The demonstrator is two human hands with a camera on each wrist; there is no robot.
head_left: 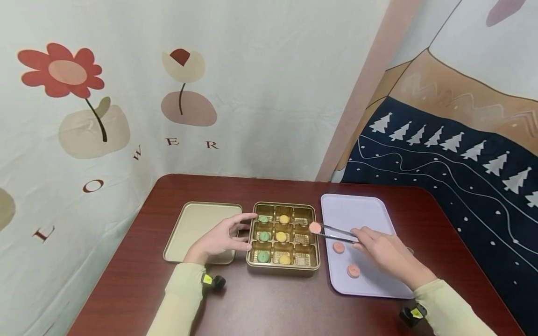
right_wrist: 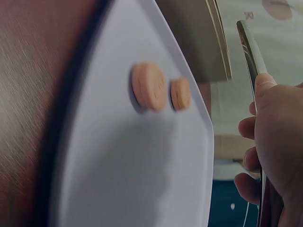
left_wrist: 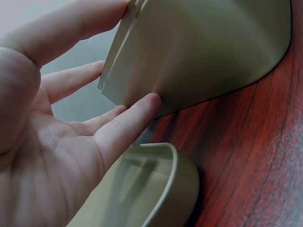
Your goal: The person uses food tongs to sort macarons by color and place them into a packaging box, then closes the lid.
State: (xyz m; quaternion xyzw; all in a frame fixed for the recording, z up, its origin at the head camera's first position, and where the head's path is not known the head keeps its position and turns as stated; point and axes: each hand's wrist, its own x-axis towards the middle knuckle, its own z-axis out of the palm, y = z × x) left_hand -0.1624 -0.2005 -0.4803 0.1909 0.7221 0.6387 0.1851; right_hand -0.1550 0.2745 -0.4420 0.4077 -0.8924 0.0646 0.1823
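A gold tin [head_left: 283, 268] with nine compartments sits mid-table, holding green sweets [head_left: 263, 235] in its left column and yellow ones [head_left: 281, 236] in the middle. My left hand [head_left: 222, 239] rests with straight fingers against the tin's left wall [left_wrist: 189, 61]. My right hand [head_left: 384, 252] grips metal tongs [head_left: 338, 233], seen also as tongs [right_wrist: 253, 52] in the right wrist view. The tongs pinch a pink sweet [head_left: 315, 227] just above the tin's right edge. Two more pink sweets [head_left: 338, 247] [right_wrist: 149, 86] lie on the lilac tray [head_left: 357, 210].
The tin's gold lid [head_left: 189, 228] lies upside down left of the tin, with its rim [left_wrist: 170, 165] under my left palm. The dark red table [head_left: 273, 303] is walled by patterned cloth behind and to the right.
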